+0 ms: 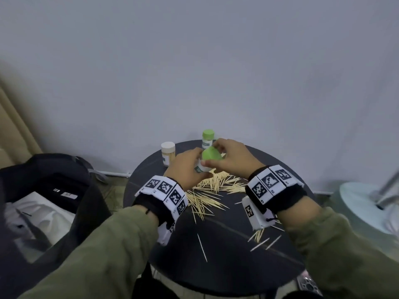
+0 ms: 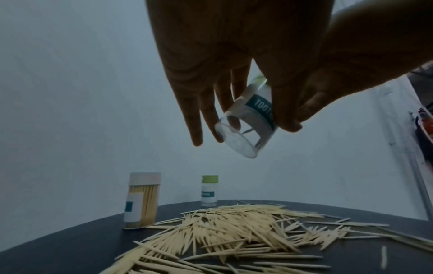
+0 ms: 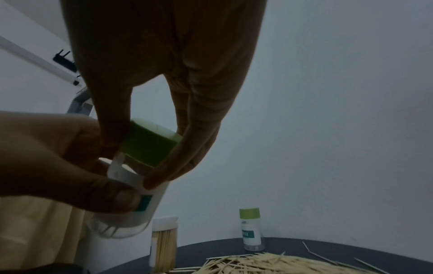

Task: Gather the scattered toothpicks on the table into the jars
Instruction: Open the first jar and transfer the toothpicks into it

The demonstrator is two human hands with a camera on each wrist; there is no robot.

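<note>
Head view: left hand (image 1: 187, 167) wrapped round a clear jar (image 1: 201, 168), held tilted above the round dark table (image 1: 226, 266); right hand (image 1: 232, 158) pinching its green lid (image 1: 211, 156). Toothpicks (image 1: 207, 190) strewn in a heap under and near both hands, a few loose ones toward the near edge. At the far edge, a white-lidded jar (image 1: 168, 153) full of toothpicks, and a green-lidded jar (image 1: 208, 138) beside it.

Left wrist view: fingers (image 2: 196, 118) and thumb clasping the labelled jar (image 2: 246, 126), its clear base empty, well above the heap (image 2: 234, 231).

Right wrist view: thumb and fingertips (image 3: 164, 170) gripping the lid (image 3: 150, 142), seated askew on the jar's neck.
</note>
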